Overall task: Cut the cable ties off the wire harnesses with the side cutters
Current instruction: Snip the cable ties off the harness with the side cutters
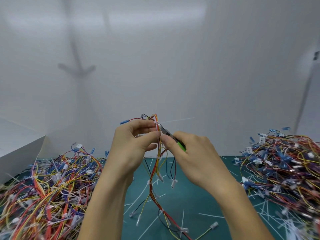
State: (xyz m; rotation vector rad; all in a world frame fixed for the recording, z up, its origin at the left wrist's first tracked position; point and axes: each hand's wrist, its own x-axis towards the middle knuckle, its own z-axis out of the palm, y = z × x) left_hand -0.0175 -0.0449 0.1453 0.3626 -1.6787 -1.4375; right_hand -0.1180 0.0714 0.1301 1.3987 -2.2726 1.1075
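text: none legible | labels: none (connectors [261, 140] too blurred to read)

Head-worn camera faces forward-down, close above the mat [190, 200].

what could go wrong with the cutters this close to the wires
The tips of the green-handled metal side cutters sit against the white plastic cable tie on the red, yellow and orange wire harness, so they might nick a wire. The left hand pinches just below, so a slip could catch a fingertip.
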